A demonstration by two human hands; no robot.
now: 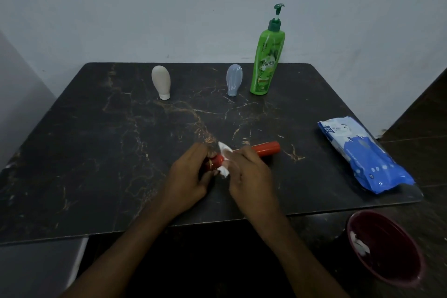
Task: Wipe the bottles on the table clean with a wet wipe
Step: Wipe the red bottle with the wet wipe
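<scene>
My left hand (191,173) grips the red bottle (266,148), my right hand (249,172) holds the wet wipe (223,152) around it. Beyond my hands the beige bottle (161,81), blue bottle (234,79) and green bottle (266,63) probably wait.

What we can't make out
Our right hand (249,174) & the wet wipe (223,150) hide the middle of the red bottle (266,148); our left hand (188,176) covers its left end. Print on the blue pack (367,159) is too small to read. In the bin (387,271), some white bits (359,245): can't tell what.
</scene>
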